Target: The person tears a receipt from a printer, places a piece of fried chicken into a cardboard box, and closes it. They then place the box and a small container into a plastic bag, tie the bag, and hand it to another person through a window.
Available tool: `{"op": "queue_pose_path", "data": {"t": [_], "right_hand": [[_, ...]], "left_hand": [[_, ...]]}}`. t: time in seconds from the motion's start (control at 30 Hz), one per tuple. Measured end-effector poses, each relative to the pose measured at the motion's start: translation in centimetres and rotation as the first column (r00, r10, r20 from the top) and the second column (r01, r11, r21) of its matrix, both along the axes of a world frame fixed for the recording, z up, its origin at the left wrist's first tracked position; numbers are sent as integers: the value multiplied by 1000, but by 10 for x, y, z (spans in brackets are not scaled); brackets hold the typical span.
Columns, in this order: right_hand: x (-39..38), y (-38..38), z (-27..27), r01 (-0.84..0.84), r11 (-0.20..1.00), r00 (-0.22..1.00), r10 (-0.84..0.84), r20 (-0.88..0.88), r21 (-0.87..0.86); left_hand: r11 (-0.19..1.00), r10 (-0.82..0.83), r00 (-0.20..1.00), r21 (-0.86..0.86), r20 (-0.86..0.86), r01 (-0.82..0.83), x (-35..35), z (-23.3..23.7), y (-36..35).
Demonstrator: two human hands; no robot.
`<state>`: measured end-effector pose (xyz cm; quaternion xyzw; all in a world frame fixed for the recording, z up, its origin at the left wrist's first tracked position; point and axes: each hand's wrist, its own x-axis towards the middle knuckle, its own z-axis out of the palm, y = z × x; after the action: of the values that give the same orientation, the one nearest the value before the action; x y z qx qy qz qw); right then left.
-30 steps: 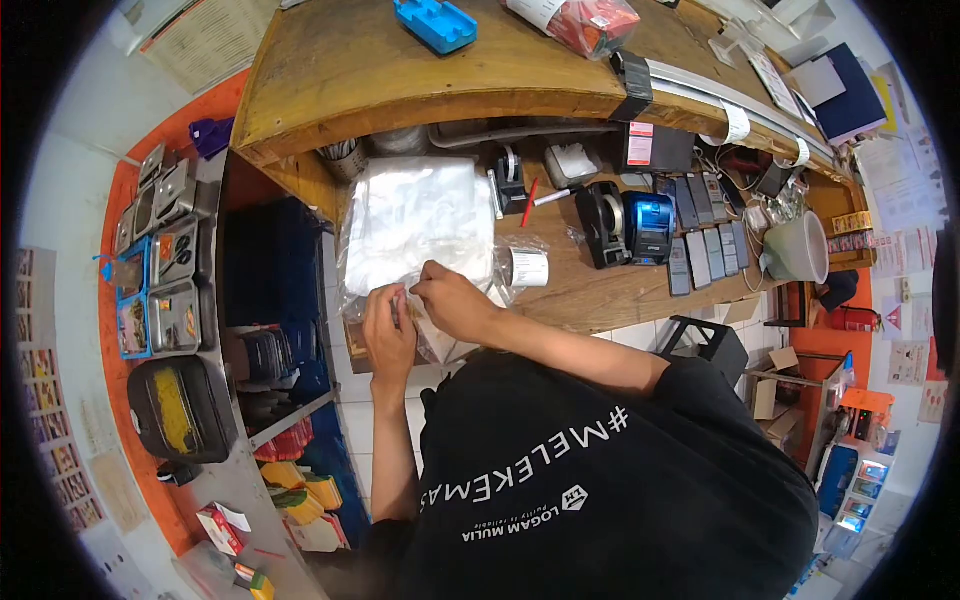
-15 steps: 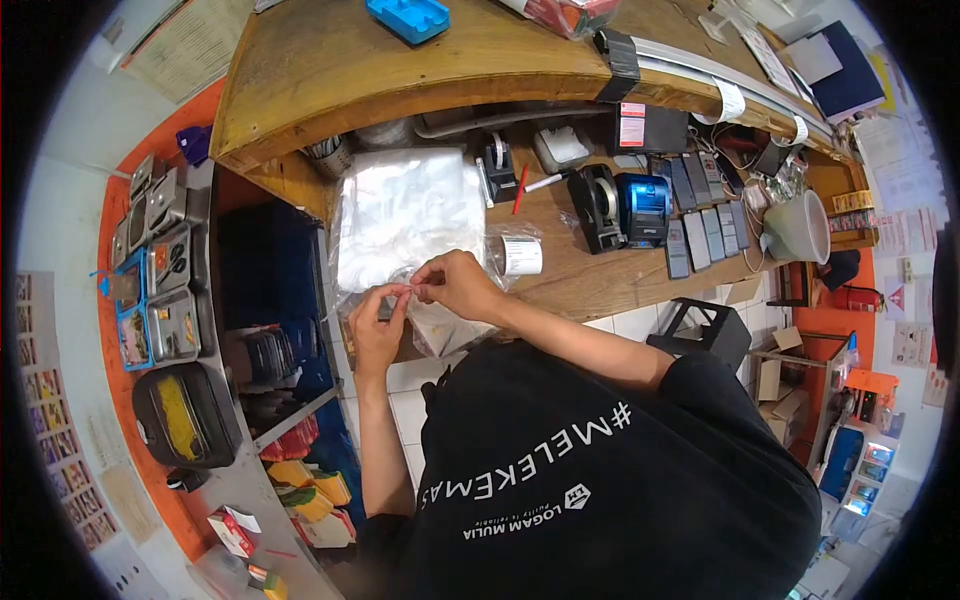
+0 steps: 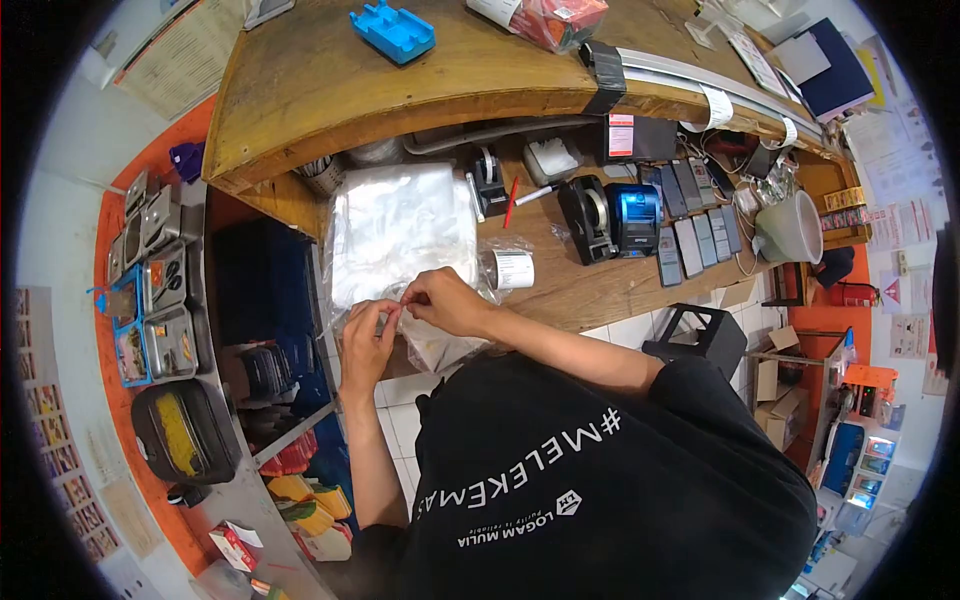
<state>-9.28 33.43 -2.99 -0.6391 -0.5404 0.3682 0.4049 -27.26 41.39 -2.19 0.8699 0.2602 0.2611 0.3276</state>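
Note:
My left hand [image 3: 366, 345] and my right hand [image 3: 446, 302] meet at the near edge of the wooden desk, fingertips pinched close together. Both hold the top of a clear plastic bag [image 3: 436, 347], which hangs between and below them with something pale inside. Beyond the hands lies a stack of clear plastic bags [image 3: 405, 225]. To the right of my right hand sits a roll of white labels [image 3: 514, 269] in clear wrap. What exactly the fingertips pinch is too small to make out.
A black tape dispenser [image 3: 588, 220], a blue label printer [image 3: 633, 220] and several phones [image 3: 690, 247] stand on the desk at the right. A raised wooden shelf [image 3: 400, 100] arches over the back, with a blue tray [image 3: 393, 32] on it. A bucket [image 3: 790, 228] is farther right.
The view has shifted slightly, so the shelf and desk items sit a little differently. My fingertips have come slightly apart at the bag's top, and my left hand has turned a little.

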Motion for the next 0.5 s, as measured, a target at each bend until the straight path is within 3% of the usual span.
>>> {"op": "queue_pose_path", "data": {"t": [0.23, 0.33, 0.5], "right_hand": [[4, 6, 0, 18, 999, 995, -23, -102, -42], [5, 8, 0, -18, 1000, 999, 17, -44, -16], [8, 11, -2, -26, 998, 996, 22, -91, -51]], "left_hand": [[1000, -9, 1000, -23, -1, 9, -3, 2, 6], [999, -23, 1000, -24, -9, 23, -3, 4, 7], [998, -10, 1000, -64, -11, 9, -4, 4, 9]]}}
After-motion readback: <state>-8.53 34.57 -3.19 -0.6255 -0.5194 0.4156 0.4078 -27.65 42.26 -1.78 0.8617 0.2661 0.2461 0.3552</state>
